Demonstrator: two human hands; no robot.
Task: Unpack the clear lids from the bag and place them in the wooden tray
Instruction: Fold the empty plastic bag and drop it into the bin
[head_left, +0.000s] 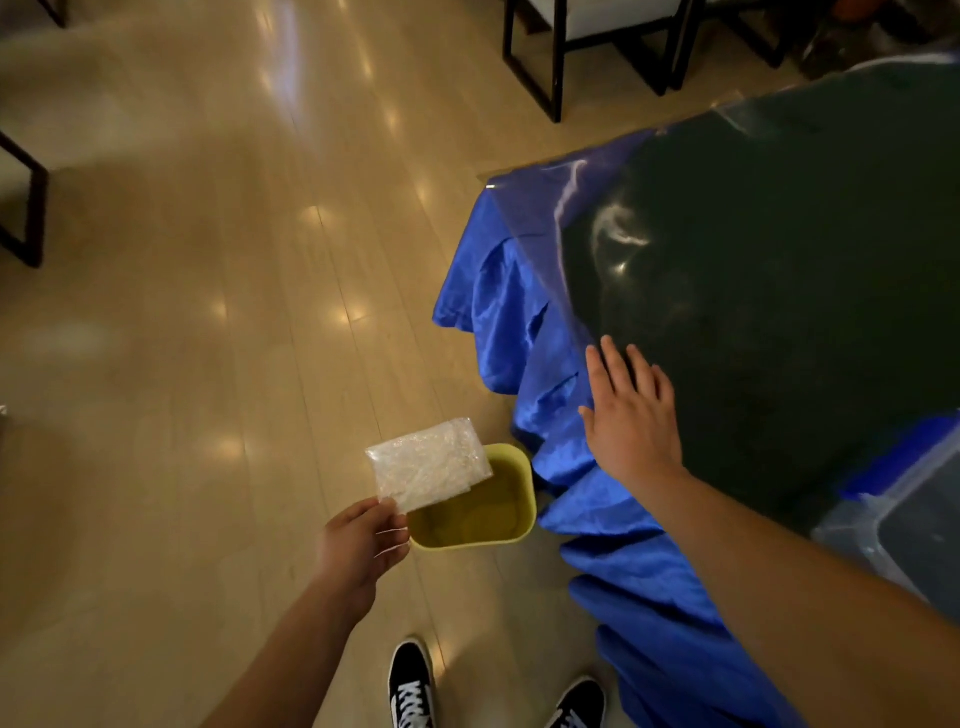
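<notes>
Over the open mouth of a yellow bin (498, 538) on the pale wooden floor (182, 312), the left hand (361, 545) held a crumpled clear plastic bag (428, 464), pinching its lower corner between thumb and fingers so that the bag stood up and leaned partly across the bin's rim. Whether any clear lids were inside the bag could not be told; it looked flat and wrinkled. The right hand (631, 421) lay flat, fingers straight and slightly spread, on the near edge of a table topped with a dark green surface (779, 260) under a glossy clear cover, gripping nothing. A shiny blue cloth (623, 571) hung in folds from the table's side, just beside the bin. At the table's right edge sat part of a translucent plastic container (893, 525), its contents not discernible. Two black sneakers with white laces (413, 686) showed at the bottom, and dark-framed chairs (561, 47) stood well apart at the far side of the floor.
</notes>
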